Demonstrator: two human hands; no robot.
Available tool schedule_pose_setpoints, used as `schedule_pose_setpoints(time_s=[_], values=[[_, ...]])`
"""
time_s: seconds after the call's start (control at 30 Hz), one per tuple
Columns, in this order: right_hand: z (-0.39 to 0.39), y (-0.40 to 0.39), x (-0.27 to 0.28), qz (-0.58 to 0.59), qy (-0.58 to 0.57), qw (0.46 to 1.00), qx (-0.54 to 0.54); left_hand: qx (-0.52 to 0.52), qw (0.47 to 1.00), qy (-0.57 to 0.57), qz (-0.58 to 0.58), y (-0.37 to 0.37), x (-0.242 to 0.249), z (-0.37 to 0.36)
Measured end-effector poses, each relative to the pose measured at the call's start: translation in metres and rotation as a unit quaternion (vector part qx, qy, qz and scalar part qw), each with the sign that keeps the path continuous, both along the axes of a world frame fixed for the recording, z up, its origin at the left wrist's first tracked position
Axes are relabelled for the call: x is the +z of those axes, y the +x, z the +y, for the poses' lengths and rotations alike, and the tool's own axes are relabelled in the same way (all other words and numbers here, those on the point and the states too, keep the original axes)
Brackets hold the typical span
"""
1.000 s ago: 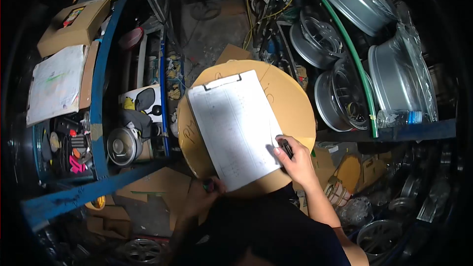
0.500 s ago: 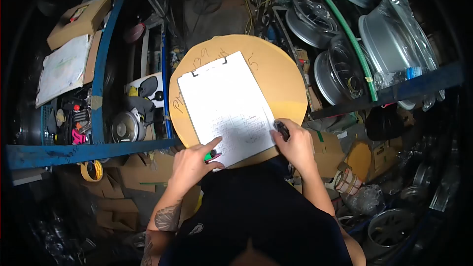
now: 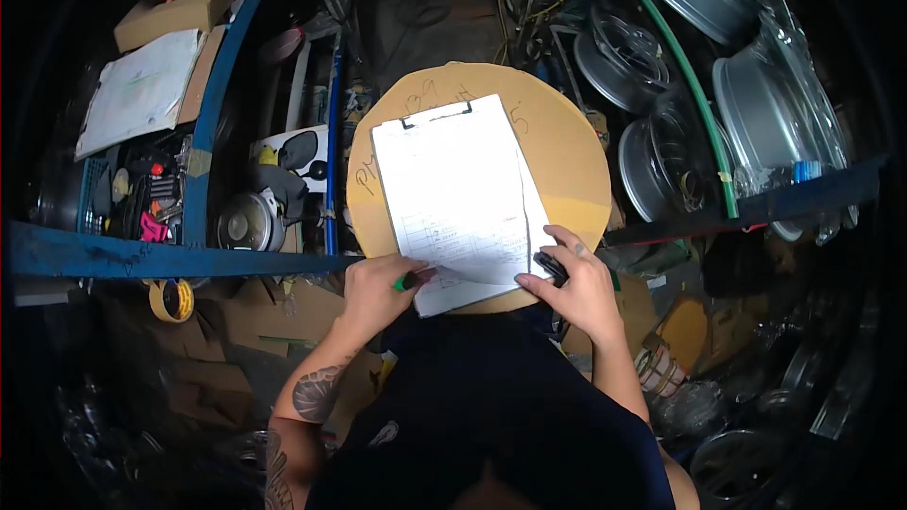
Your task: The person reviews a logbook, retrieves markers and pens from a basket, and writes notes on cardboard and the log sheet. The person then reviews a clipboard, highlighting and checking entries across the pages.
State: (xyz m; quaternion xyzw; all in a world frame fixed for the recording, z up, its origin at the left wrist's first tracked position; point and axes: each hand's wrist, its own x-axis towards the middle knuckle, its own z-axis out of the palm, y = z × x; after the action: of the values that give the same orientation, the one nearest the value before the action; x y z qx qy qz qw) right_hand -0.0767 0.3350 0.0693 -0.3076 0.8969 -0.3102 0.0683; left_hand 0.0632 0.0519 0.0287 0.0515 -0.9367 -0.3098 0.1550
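Observation:
A clipboard with white sheets (image 3: 458, 175) lies on a round cardboard piece (image 3: 581, 161), its black clips at the far end. Handwritten lines and a table cover the lower part of the top sheet, which bows up near its bottom edge. On the right, the edge of a sheet underneath shows at an angle. My left hand (image 3: 378, 291) is closed at the lower left edge of the papers, with a green marker (image 3: 406, 280) between its fingers. At the lower right, my right hand (image 3: 581, 288) holds a black marker (image 3: 551, 268), its thumb and fingertips at the paper's edge.
A blue shelf frame (image 3: 203, 146) on the left bears a cardboard box (image 3: 179, 5), papers and small tools. A tape roll (image 3: 172, 301) hangs below its beam. Several wheel rims (image 3: 652, 170) fill the right rack. Flattened cardboard (image 3: 274, 312) covers the floor.
My left index finger, stretched out before, has drawn in and closed at the sheet's edge. The top sheet has shifted and bowed up, baring a sheet on the right. The view has shifted slightly.

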Motion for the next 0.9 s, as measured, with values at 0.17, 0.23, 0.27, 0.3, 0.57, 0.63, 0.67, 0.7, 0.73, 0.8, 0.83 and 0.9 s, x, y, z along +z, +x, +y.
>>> schedule_pose_setpoints(time_s=[0.17,0.23,0.27,0.3,0.57,0.63,0.67,0.7,0.73,0.8,0.83,0.9], values=[[-0.007,-0.016,-0.018,-0.258,-0.195,0.944,-0.073,0.151,0.96,0.237,-0.006,-0.013,0.036,-0.002],[-0.016,-0.028,-0.006,-0.458,-0.358,0.804,-0.128,0.186,0.924,0.333,0.04,-0.013,0.051,0.001],[-0.03,-0.032,0.013,-0.503,-0.44,0.732,-0.133,0.129,0.946,0.296,0.032,-0.008,0.052,-0.001],[-0.037,-0.039,0.018,-0.503,-0.462,0.714,-0.154,0.073,0.963,0.258,0.023,0.001,0.051,-0.007],[-0.042,-0.068,0.028,-0.494,-0.559,0.666,-0.029,-0.035,0.994,0.0,-0.099,0.017,0.026,0.011],[-0.034,-0.072,0.021,-0.498,-0.575,0.649,-0.012,-0.036,0.994,-0.006,-0.101,0.018,0.023,0.012],[-0.03,-0.074,0.021,-0.492,-0.562,0.665,-0.011,-0.036,0.994,-0.003,-0.099,0.018,0.02,0.013],[-0.027,-0.075,0.02,-0.5,-0.575,0.648,0.005,-0.035,0.995,0.0,-0.096,0.016,0.017,0.013],[-0.024,-0.077,0.018,-0.508,-0.587,0.63,0.021,-0.035,0.996,0.002,-0.083,0.015,0.013,0.013],[-0.02,-0.082,0.014,-0.498,-0.609,0.614,0.054,-0.033,0.998,0.005,-0.06,0.015,0.006,0.014],[-0.019,-0.083,0.017,-0.492,-0.606,0.623,0.057,-0.032,0.998,0.005,-0.049,0.015,0.003,0.014],[-0.02,-0.084,0.018,-0.476,-0.609,0.631,0.065,-0.036,0.999,0.001,-0.026,0.014,-0.001,0.014]])
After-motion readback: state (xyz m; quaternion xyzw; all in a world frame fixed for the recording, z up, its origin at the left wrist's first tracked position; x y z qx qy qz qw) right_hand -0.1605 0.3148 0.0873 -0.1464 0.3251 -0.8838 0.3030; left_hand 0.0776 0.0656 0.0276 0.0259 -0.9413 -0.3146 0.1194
